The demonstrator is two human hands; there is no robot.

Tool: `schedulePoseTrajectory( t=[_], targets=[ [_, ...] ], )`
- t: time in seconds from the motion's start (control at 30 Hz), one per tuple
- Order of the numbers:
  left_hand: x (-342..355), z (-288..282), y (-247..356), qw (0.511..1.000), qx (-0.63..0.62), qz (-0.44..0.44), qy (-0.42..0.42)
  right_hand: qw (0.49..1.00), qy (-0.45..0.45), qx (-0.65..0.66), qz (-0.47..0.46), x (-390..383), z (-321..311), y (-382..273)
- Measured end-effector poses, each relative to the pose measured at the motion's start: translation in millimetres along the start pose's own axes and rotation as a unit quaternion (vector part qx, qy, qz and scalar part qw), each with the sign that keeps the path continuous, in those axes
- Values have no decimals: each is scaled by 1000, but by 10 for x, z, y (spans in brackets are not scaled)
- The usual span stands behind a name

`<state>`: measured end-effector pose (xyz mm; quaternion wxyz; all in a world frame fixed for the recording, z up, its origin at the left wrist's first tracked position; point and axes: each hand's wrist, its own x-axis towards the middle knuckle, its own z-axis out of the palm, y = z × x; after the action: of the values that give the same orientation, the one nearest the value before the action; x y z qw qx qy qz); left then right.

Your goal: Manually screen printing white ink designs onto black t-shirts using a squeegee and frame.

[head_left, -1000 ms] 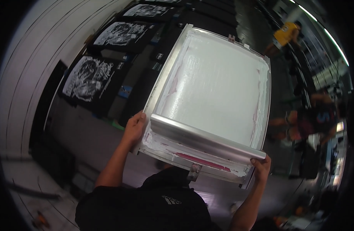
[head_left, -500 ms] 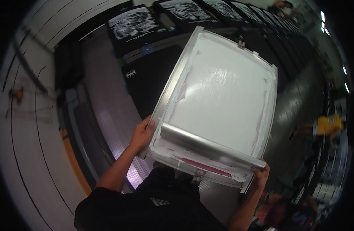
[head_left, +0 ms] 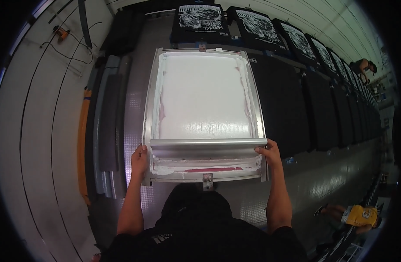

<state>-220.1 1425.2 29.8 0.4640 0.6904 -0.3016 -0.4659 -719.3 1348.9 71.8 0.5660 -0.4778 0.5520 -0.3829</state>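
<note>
In front of my body is a screen printing frame (head_left: 149, 105), silver-edged, its mesh coated with white ink (head_left: 202, 94). A long metal squeegee (head_left: 205, 148) lies across its near end, over smeared white ink and a strip of reddish mesh. My left hand (head_left: 140, 160) is closed on the frame's left side near the squeegee's end. At the right side, my right hand (head_left: 270, 153) grips the frame, its thumb over the squeegee's right end; the fingers beneath are hidden. A metal bracket (head_left: 208, 181) sits at the frame's near edge.
Black shirts with white prints (head_left: 200, 24) lie on boards at the back, in a row curving right. Plain black shirts (head_left: 283, 105) lie right of the frame. Long rolls (head_left: 111, 122) line the left wall. A person in yellow (head_left: 361, 216) and another person (head_left: 363, 70) are at the right.
The frame, tilted and turned rightward before, now sits straight and level in front of me. My view has swung right along the row of shirts. Both hands keep their hold.
</note>
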Motion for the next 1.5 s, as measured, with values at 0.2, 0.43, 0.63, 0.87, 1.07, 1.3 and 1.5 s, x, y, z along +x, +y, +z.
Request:
schedulePoseTrajectory(
  t=[0.2, 0.43, 0.63, 0.87, 1.07, 1.3, 1.5],
  targets=[
    [148, 37, -41, 1000, 0, -19, 11, 999, -31, 20, 4, 233, -18, 51],
    [279, -12, -205, 996, 45, 4, 73, 1000, -20, -13, -9, 327, -52, 90],
    [331, -2, -430, 997, -6, -53, 63, 999, -51, 12, -12, 489, -115, 268],
    [341, 42, -300, 998, -26, -23, 43, 999, -47, 7, 2, 427, -57, 286],
    [413, -24, -417, 998, -34, -46, 17, 999, -29, 13, 12, 404, -69, 391],
    [373, -69, -85, 985, 166, -25, 46, 985, -52, -151, 72, 349, 46, -51],
    [8, 67, 792, 828, 422, 332, -160, 763, -104, -626, -124, -61, 483, -532]
  ],
)
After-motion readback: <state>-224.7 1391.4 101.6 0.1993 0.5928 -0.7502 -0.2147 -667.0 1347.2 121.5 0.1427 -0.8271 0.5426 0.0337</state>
